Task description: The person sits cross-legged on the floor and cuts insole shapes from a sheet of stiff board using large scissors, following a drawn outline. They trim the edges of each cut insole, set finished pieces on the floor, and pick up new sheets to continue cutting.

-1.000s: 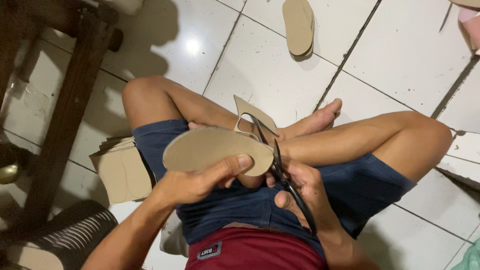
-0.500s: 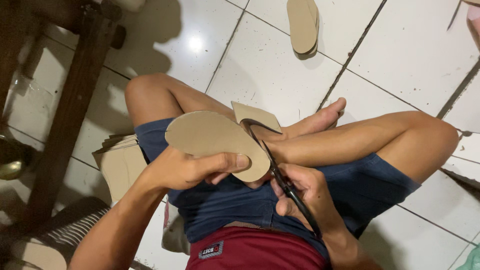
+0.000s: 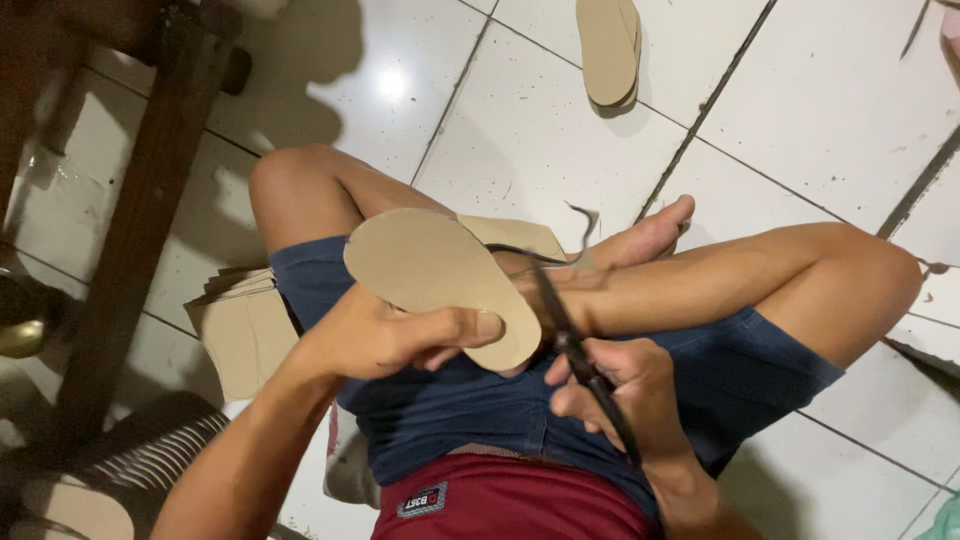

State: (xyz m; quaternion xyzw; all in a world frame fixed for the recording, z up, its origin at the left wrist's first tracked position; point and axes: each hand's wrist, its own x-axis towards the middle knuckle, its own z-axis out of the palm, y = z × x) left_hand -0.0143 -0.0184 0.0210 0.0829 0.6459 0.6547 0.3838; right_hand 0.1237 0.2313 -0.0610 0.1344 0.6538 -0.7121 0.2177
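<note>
The sole-shaped cardboard cutout (image 3: 435, 280) is hovering over the lap, left hand (image 3: 385, 338) fingers pinching its edge. Right hand (image 3: 620, 385) fingers are clamping black scissors (image 3: 560, 320), blades at the cutout's right edge. Cardboard sheets (image 3: 240, 330) are lying on the tiled floor (image 3: 800, 130); another cutout (image 3: 608, 48) is resting beyond.

Tan cardboard sole cutout (image 3: 435, 280), flat oval, tilted face-up above lap, pinched at near edge. Dark scissors (image 3: 570, 335) at its right edge, blades open.
</note>
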